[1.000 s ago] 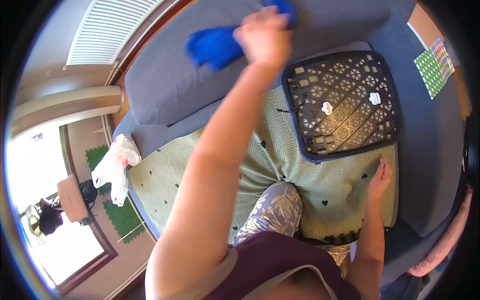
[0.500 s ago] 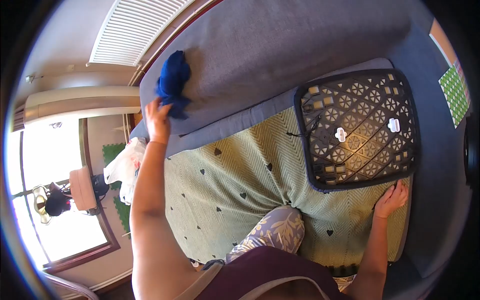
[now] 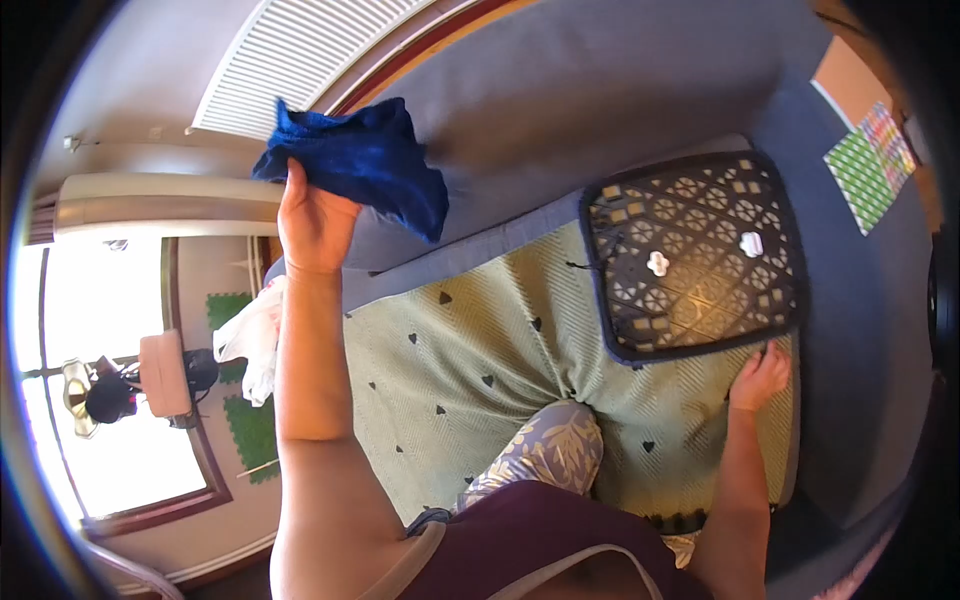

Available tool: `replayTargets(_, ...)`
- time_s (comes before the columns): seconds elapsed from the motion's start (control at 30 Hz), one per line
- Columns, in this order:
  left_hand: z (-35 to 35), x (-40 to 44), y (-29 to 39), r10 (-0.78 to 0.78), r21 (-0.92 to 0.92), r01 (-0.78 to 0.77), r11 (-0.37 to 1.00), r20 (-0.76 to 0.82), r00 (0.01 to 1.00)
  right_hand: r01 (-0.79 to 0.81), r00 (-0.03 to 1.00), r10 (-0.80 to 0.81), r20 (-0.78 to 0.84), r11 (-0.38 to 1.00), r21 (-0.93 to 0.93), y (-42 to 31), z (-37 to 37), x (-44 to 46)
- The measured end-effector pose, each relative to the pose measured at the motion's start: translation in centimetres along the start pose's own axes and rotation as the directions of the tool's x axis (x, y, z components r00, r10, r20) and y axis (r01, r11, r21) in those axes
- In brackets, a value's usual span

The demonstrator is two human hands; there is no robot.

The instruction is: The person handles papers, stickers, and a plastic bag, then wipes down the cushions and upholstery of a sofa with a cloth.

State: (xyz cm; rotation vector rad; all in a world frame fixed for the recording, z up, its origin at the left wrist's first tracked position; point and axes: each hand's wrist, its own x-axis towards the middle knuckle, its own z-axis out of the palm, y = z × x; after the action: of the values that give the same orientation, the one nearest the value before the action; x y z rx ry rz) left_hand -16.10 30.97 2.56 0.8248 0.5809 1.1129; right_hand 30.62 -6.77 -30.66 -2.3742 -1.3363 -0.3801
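Observation:
My left hand is raised in front of the sofa back and closed on a crumpled dark-blue cloth, which fans out above the fingers. On the sofa seat at right lies a black lattice panel with a dark fabric edge. Two white plastic pieces are fixed on it, and a black cord sticks out at its left side. My right hand rests on the green herringbone blanket, just below the panel's lower right corner. Its fingers are loosely bent, with nothing visible in them.
The grey sofa runs along the wall under a white radiator. A white plastic bag lies at the sofa's left end. A green checked item lies at far right. A window is at left.
My left hand has lifted the blue cloth off the sofa back, and the cloth now spreads wider. My right hand stays by the panel's corner. The whole view has shifted slightly.

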Motion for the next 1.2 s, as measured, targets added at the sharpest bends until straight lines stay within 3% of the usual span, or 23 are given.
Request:
replayTargets(0.07,0.4,-1.2,-2.6,-0.079,-0.304,0.157,0.94,0.254,0.964,-0.025,1.0,0.024,0.016,0.991,0.135,-0.5,-1.8,0.6)
replayTargets(0.1,0.2,-2.0,-4.4,-0.078,-0.427,0.191,0.884,0.269,0.96,-0.054,0.999,0.052,0.014,0.972,0.228,-1.3,-2.9,0.8)
replayTargets(0.17,1.7,-4.6,-8.9,-0.126,-0.401,0.162,0.902,0.113,0.985,-0.066,0.985,-0.027,0.171,0.851,0.52,-3.8,-6.9,-0.2)
replayTargets(0.2,2.5,-6.2,-11.7,-0.143,-0.496,0.167,0.852,0.088,0.986,-0.013,0.982,-0.106,0.155,0.786,0.618,-6.0,-9.1,-1.0)
replayTargets(0.23,3.6,-7.7,-14.6,-0.164,-0.588,0.17,0.791,0.064,0.984,0.036,0.975,-0.18,0.133,0.711,0.703,-8.4,-11.2,-1.7)
replayTargets(0.3,6.7,-10.3,-18.8,-0.325,-0.534,0.255,0.806,-0.038,0.945,0.014,0.924,-0.305,0.231,0.63,0.777,-13.4,-15.5,0.0)
replayTargets(0.33,8.0,-11.5,-20.4,-0.291,-0.694,0.335,0.637,0.186,0.939,-0.042,0.927,-0.286,0.244,0.567,0.822,-14.9,-16.2,0.8)
replayTargets(0.37,8.6,-13.2,-21.4,-0.482,-0.559,0.425,0.712,0.05,0.875,-0.121,0.913,-0.28,0.298,0.509,0.852,-16.0,-16.5,1.7)
replayTargets(0.4,8.8,-14.3,-22.4,-0.518,-0.565,0.504,0.653,0.154,0.842,-0.203,0.912,-0.264,0.314,0.375,0.904,-16.7,-16.0,2.4)
replayTargets(0.47,9.4,-15.9,-23.4,-0.509,-0.587,0.633,0.505,0.389,0.768,-0.616,0.763,-0.306,0.57,-0.075,0.784,-17.5,-14.3,3.2)
replayTargets(0.5,9.4,-16.3,-23.5,-0.509,-0.592,0.632,0.5,0.389,0.768,-0.732,0.669,-0.374,0.643,-0.18,0.657,-17.6,-13.9,3.5)
replayTargets(0.57,9.0,-16.7,-23.4,-0.548,-0.489,0.687,0.537,0.417,0.725,-0.863,0.446,-0.465,0.765,0.001,0.504,-18.1,-14.4,4.4)
replayTargets(0.6,8.9,-16.5,-22.8,-0.625,-0.339,0.694,0.635,0.303,0.719,-0.864,0.446,-0.466,0.764,0.001,0.504,-18.2,-14.0,4.1)
replayTargets(0.63,8.3,-16.4,-22.8,-0.626,-0.341,0.693,0.635,0.3,0.72,-0.873,0.46,-0.36,0.812,-0.016,0.488,-18.3,-13.6,3.6)
replayTargets(0.7,6.7,-16.4,-23.2,-0.776,0.018,0.785,0.62,0.167,0.609,-0.877,0.479,-0.216,0.851,-0.137,0.46,-18.4,-13.9,2.6)
replayTargets(0.77,5.8,-17.8,-23.8,-0.813,-0.036,0.835,0.55,0.207,0.544,-0.899,0.436,-0.14,0.889,-0.12,0.422,-18.0,-13.3,1.4)
replayTargets(0.83,6.8,-19.5,-24.1,-0.846,0.264,0.804,0.532,0.137,0.515,-0.892,0.452,-0.183,0.873,-0.095,0.441,-17.9,-13.8,1.0)
replayTargets(0.87,6.9,-20.2,-25.0,-0.842,0.293,0.795,0.531,0.08,0.533,-0.885,0.464,-0.235,0.854,-0.074,0.46,-17.7,-14.1,0.9)
replayTargets(1.0,7.3,-21.1,-27.0,-0.763,0.382,0.68,0.626,0.117,0.636,-0.872,0.471,-0.309,0.826,-0.019,0.489,-16.4,-15.8,1.6)
replayTargets(1.07,4.8,-20.6,-28.2,-0.79,0.549,0.643,0.533,0.051,0.611,-0.832,0.46,-0.285,0.841,0.192,0.521,-14.5,-16.2,2.2)
replayTargets(1.1,3.4,-20.5,-28.7,-0.792,0.546,0.647,0.532,0.052,0.608,-0.831,0.491,-0.166,0.855,0.203,0.517,-12.9,-14.5,1.8)
replayTargets(1.17,0.8,-20.5,-29.4,-0.698,0.576,0.705,0.413,-0.297,0.651,-0.532,0.787,0.066,0.613,0.576,0.621,-8.8,-8.8,-0.3)
replayTargets(1.2,-0.2,-20.6,-29.8,-0.698,0.58,0.7,0.416,-0.289,0.655,-0.529,0.792,0.071,0.607,0.578,0.622,-8.0,-8.6,-0.8)
